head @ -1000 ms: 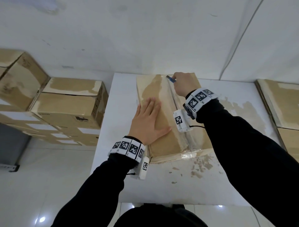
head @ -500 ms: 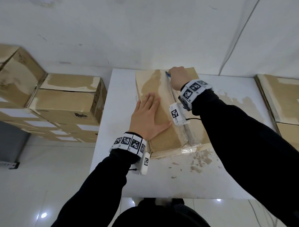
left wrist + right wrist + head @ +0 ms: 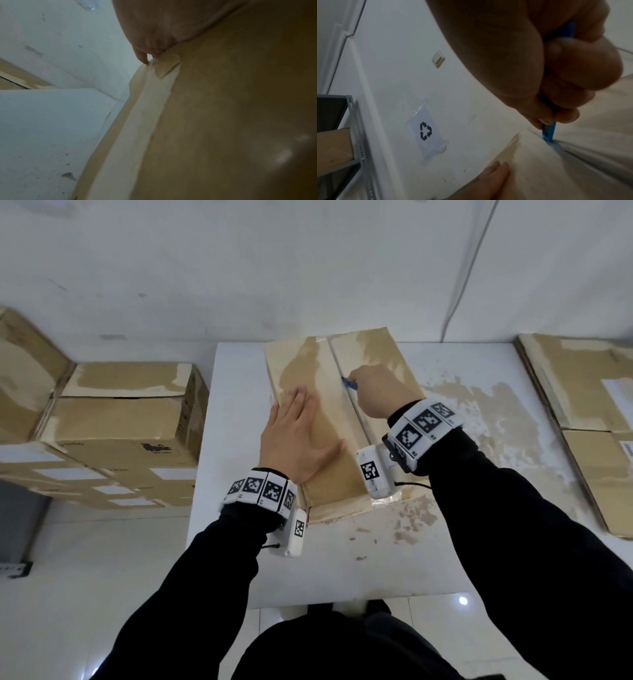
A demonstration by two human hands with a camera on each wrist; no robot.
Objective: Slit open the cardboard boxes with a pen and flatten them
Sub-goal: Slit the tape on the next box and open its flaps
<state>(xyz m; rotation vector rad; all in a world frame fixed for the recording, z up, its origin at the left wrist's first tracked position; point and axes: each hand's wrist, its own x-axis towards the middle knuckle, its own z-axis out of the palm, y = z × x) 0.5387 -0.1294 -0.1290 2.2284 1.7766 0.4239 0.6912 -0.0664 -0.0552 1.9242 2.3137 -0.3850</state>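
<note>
A taped cardboard box (image 3: 376, 361) stands on the white table (image 3: 236, 392), with a taped seam running along the middle of its top. My left hand (image 3: 294, 436) lies flat with straight fingers on the left flap (image 3: 240, 108) and presses it down. My right hand (image 3: 380, 395) grips a blue pen (image 3: 350, 382) in a fist. The pen (image 3: 548, 133) has its tip sunk in the seam about a third of the way from the far end. My left fingertips (image 3: 496, 170) show in the right wrist view, on the flap beside the seam.
Sealed boxes (image 3: 126, 412) are stacked on the left of the table. Flattened cardboard (image 3: 589, 412) lies at the right edge. Torn paper residue (image 3: 479, 412) marks the tabletop on the right. A wall (image 3: 402, 67) with a switch and recycling sign rises behind.
My right hand has drawn the pen along the seam from the box's far end toward me. The left hand has stayed flat on the left flap.
</note>
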